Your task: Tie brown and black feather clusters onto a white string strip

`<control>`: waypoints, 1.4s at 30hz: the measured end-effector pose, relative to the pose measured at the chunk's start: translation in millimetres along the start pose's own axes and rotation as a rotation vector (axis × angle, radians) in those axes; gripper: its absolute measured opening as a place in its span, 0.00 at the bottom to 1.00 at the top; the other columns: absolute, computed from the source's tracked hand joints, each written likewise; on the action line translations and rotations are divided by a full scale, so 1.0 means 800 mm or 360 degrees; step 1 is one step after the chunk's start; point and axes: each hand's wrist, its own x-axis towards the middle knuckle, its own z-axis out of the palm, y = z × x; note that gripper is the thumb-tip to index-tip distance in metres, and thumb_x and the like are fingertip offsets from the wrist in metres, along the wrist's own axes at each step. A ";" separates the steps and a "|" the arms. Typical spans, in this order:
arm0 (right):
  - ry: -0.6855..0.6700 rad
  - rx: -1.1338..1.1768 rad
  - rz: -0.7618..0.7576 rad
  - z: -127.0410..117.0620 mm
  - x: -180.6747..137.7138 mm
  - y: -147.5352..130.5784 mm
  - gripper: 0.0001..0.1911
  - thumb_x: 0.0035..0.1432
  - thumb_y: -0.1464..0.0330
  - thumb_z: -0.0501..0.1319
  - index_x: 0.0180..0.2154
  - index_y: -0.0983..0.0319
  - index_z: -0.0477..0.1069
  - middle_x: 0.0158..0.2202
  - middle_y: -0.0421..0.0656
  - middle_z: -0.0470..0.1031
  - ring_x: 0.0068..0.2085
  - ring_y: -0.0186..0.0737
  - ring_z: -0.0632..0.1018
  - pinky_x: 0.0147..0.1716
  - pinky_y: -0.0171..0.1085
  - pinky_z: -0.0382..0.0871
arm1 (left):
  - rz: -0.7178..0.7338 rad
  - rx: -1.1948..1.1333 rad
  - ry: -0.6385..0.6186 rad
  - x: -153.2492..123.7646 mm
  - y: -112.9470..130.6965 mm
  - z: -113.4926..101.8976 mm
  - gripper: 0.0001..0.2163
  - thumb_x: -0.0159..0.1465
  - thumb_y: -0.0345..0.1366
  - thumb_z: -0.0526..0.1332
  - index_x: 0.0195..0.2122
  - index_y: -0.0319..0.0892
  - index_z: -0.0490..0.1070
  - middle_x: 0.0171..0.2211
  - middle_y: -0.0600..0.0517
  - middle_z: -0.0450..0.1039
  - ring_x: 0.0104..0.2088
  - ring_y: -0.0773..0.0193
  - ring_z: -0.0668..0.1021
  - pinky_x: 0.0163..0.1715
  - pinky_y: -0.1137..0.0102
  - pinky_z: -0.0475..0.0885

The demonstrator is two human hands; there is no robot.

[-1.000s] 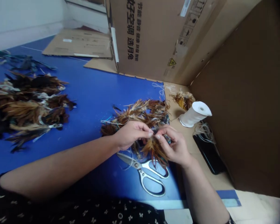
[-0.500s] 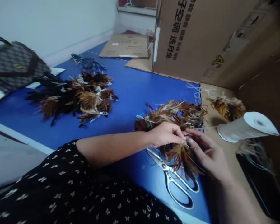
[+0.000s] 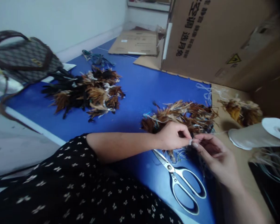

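Note:
Above the blue tabletop (image 3: 133, 93), my left hand (image 3: 175, 136) pinches a short bit of white thread (image 3: 190, 142) between thumb and fingertips. My right hand (image 3: 216, 155) meets it from the right, thumb and forefinger pressed together at the same spot; the exact grip is partly hidden. Right behind both hands lies a pile of brown feather bunches (image 3: 177, 113) with light ties. Loose clear strands (image 3: 180, 153) show beneath my fingers. Silver scissors (image 3: 175, 174) lie under my wrists, their handles toward me. A spool of white thread (image 3: 245, 138) stands tilted to the right.
More brown and black feather bunches (image 3: 91, 91) lie at the left, near blue cords (image 3: 96, 57) and a patterned handbag (image 3: 30, 60). A cardboard box (image 3: 200, 53) rises behind on the right. Tan feathers (image 3: 241, 110) and a dark flat object (image 3: 261, 177) sit at the right.
The brown feather tuft that hung below my fingertips no longer shows there, leaving more of the scissors visible. Both hands stay close together. The whole view has shifted, moving things rightward.

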 end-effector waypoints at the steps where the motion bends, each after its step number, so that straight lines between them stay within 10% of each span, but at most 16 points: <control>1: 0.0020 -0.0017 -0.0009 0.001 0.001 -0.001 0.18 0.62 0.53 0.77 0.47 0.56 0.82 0.40 0.45 0.87 0.38 0.40 0.86 0.35 0.34 0.83 | 0.0120 0.0066 0.0040 0.000 -0.001 0.000 0.04 0.59 0.28 0.74 0.30 0.40 0.80 0.35 0.47 0.85 0.37 0.65 0.83 0.43 0.68 0.78; 8: 0.0178 -0.0158 0.0068 0.004 0.001 0.005 0.20 0.59 0.49 0.78 0.42 0.55 0.84 0.38 0.45 0.86 0.33 0.41 0.84 0.28 0.35 0.80 | 0.0406 -0.0023 0.0229 -0.003 -0.010 0.007 0.07 0.65 0.32 0.75 0.31 0.42 0.80 0.38 0.47 0.85 0.40 0.65 0.84 0.48 0.66 0.80; 17: 0.0047 -0.0210 0.0064 -0.007 0.003 0.024 0.19 0.61 0.49 0.77 0.47 0.53 0.88 0.49 0.45 0.87 0.49 0.47 0.87 0.47 0.42 0.85 | 0.0501 -0.0080 0.0238 -0.004 -0.025 0.007 0.05 0.65 0.33 0.77 0.33 0.41 0.84 0.37 0.48 0.83 0.40 0.65 0.82 0.48 0.66 0.79; 33: 0.0255 -0.0243 -0.0145 -0.004 -0.002 0.017 0.10 0.63 0.56 0.76 0.40 0.54 0.83 0.47 0.46 0.81 0.50 0.51 0.81 0.54 0.52 0.76 | -0.0148 -0.0339 0.0026 -0.008 -0.017 0.015 0.08 0.61 0.33 0.80 0.38 0.39 0.84 0.39 0.48 0.86 0.37 0.68 0.83 0.46 0.68 0.81; 42: 0.0381 -0.0918 -0.0733 -0.007 -0.001 0.002 0.04 0.66 0.65 0.70 0.42 0.51 0.78 0.41 0.47 0.78 0.42 0.54 0.80 0.44 0.56 0.74 | -0.0309 -0.0340 0.0097 -0.010 -0.025 0.018 0.05 0.65 0.32 0.75 0.37 0.38 0.81 0.35 0.50 0.82 0.32 0.70 0.79 0.40 0.69 0.76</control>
